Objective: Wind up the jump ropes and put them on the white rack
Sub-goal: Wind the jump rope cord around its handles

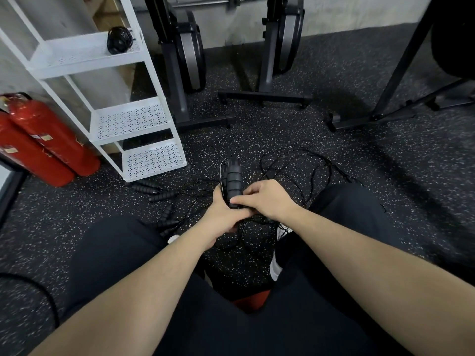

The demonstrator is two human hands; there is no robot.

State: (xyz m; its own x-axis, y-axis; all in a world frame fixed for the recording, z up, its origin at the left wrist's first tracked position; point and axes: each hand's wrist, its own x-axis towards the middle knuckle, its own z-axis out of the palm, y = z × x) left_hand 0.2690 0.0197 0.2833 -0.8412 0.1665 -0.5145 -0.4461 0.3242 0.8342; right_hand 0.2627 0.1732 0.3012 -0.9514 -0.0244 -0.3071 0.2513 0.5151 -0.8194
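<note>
- Holding black ribbed jump rope handles point(233, 182), left hand point(223, 210) had fingers curled round their lower end; right hand point(267, 199) pinched the same end, thumb on top.
- Handles sat paired over speckled floor point(334, 155), long axis pointing up and away from the person.
- Thin black cord point(295, 170) lay in loose loops behind.
- White rack point(108, 70) held one wound rope point(119, 40) on top shelf.
- More loose handles point(154, 191) lay near rack base.
</note>
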